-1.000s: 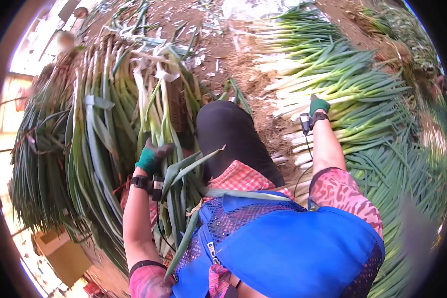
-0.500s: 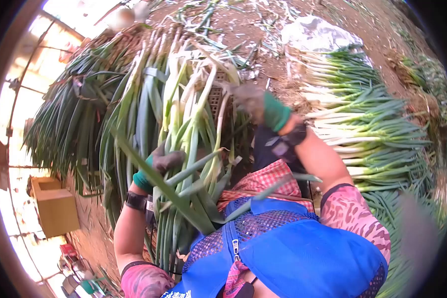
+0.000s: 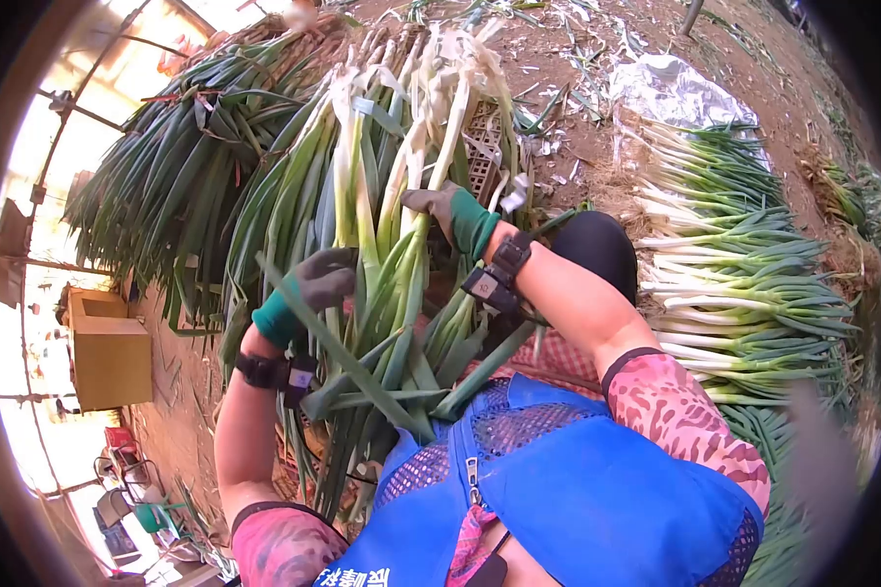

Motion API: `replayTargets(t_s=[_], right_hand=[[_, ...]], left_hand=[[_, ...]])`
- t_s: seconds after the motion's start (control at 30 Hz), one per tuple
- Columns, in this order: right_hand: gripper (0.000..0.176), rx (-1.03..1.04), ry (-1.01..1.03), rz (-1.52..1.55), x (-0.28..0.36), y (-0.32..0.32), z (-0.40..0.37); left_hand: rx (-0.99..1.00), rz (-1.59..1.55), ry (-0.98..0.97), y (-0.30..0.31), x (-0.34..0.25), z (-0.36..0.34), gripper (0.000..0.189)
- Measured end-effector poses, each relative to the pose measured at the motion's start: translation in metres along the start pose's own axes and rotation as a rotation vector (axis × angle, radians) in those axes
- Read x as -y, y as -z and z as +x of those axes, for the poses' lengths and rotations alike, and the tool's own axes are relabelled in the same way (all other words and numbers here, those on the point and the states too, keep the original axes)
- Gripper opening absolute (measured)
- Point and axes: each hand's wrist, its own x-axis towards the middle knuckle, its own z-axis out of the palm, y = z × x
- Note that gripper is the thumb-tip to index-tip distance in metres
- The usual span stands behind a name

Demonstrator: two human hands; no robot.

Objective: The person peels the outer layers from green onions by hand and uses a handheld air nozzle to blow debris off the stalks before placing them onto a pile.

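Below us and out to 12 o'clock spreads the brown ground (image 3: 734,54), littered with pale scraps. The blue vest (image 3: 597,479) fills the view from 4 to 6 o'clock. At 3 o'clock we have the laid-out green onions (image 3: 754,284), white ends turned inward and green tops pointing outward, running down towards 4 o'clock. A dark green heap (image 3: 181,176) of long leaves droops at 10 o'clock. Beside it, from 11 o'clock in to the middle, lie the loose leeks (image 3: 392,323), pale ends up, leaves trailing down towards our vest. A crumpled silvery sheet (image 3: 671,83) sits between 1 and 2 o'clock, and an open cardboard box (image 3: 113,362) at 9 o'clock.

Both our hands wear grey and green gloves. Our right hand (image 3: 450,217), just above the middle, is partly closed, thumb and fingers against the pale stalks of the loose leeks. Our left hand (image 3: 315,284), at 9 o'clock, is half curled beside their leaves; its fingers are partly hidden, so we cannot tell whether it grips any. One long leaf (image 3: 347,362) slants across, close to its wrist. A brown slotted crate (image 3: 482,152) shows behind the stalks at 12 o'clock, and a pale blue band (image 3: 372,110) crosses some stalks at 11 o'clock.
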Motion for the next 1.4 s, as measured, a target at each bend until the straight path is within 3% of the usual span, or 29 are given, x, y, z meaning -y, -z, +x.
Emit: replayTargets(t_s=[0.07,0.17,0.2,0.27,0.3,0.37,0.5,0.6,0.63,0.7,0.77,0.8,0.87,0.9,0.93,0.97,1.03,1.13,1.17,1.23,1.3,1.33,1.4], right_hand=[[0.032,0.076,0.197,-0.468,-0.005,0.009,0.003],[0.025,-0.027,-0.073,0.194,0.006,-0.021,-0.016],[0.028,0.076,0.120,-0.093,0.001,-0.020,-0.018],[0.027,-0.002,-0.178,0.373,0.022,-0.021,-0.034],[0.026,-0.058,-0.217,0.396,0.021,-0.017,-0.035],[0.024,-0.149,-0.321,0.304,0.000,0.003,-0.033],[0.029,-0.248,-0.471,0.494,-0.024,0.030,-0.032],[0.027,-0.334,-0.418,0.538,-0.019,0.021,-0.040],[0.037,-0.199,-0.181,0.510,-0.017,0.015,-0.043],[0.041,-0.020,0.058,0.002,-0.008,0.006,-0.035],[0.037,0.025,0.161,-0.019,0.024,-0.022,-0.033],[0.034,0.007,0.177,0.162,0.042,-0.048,-0.036],[0.061,0.023,0.008,-0.095,0.057,-0.072,-0.046],[0.059,0.112,0.190,-0.279,0.069,-0.077,-0.051],[0.057,0.203,0.370,-0.462,0.072,-0.082,-0.053],[0.054,0.120,0.397,-0.319,0.056,-0.087,-0.054],[0.048,-0.042,0.453,-0.037,0.012,-0.092,-0.052],[0.045,0.056,-0.520,0.578,0.032,-0.055,-0.070],[0.048,0.072,-0.534,0.693,0.034,-0.048,-0.077],[0.050,-0.024,-0.174,0.180,-0.034,-0.033,-0.071],[0.051,-0.302,-0.037,-0.247,-0.048,-0.021,-0.069],[0.051,-0.538,-0.075,-0.420,-0.051,-0.012,-0.071],[0.052,-0.758,-0.395,-0.764,-0.066,0.013,-0.069]], left_hand=[[-0.024,0.059,0.207,-0.005,-0.014,0.015,0.050],[-0.037,0.359,0.234,-0.022,-0.010,0.050,0.042],[0.006,0.318,0.198,-0.023,-0.008,0.056,0.040],[0.091,0.237,0.128,-0.024,-0.001,0.067,0.034],[-0.006,0.245,0.036,-0.020,0.013,0.075,0.031],[0.021,0.500,-0.265,0.004,0.034,0.081,0.026],[-0.072,0.048,-0.011,0.014,0.008,0.063,0.029],[-0.148,-0.202,0.060,0.011,-0.017,0.045,0.036],[-0.167,-0.194,0.078,0.013,-0.024,0.042,0.038],[-0.174,-0.135,0.134,0.015,-0.027,0.044,0.053],[-0.079,0.315,-0.293,0.016,-0.011,0.055,0.049],[-0.022,0.539,-0.509,0.015,-0.006,0.060,0.046],[0.115,0.113,-0.222,-0.002,-0.016,0.068,0.045],[0.133,-0.089,-0.072,-0.011,-0.021,0.071,0.045],[0.175,-0.102,0.006,-0.019,-0.028,0.073,0.044],[0.215,-0.116,0.086,-0.023,-0.030,0.073,0.044],[0.172,-0.165,0.068,-0.020,-0.022,0.074,0.041],[0.096,-0.172,0.170,-0.023,-0.026,0.067,0.037],[0.070,-0.159,0.222,-0.024,-0.030,0.065,0.036],[-0.001,-0.097,0.194,-0.019,-0.027,0.066,0.034],[0.022,0.083,0.064,0.003,-0.009,0.068,0.032],[0.067,0.230,-0.065,0.018,0.004,0.070,0.033],[0.045,0.247,-0.037,0.023,-0.005,0.060,0.036]])
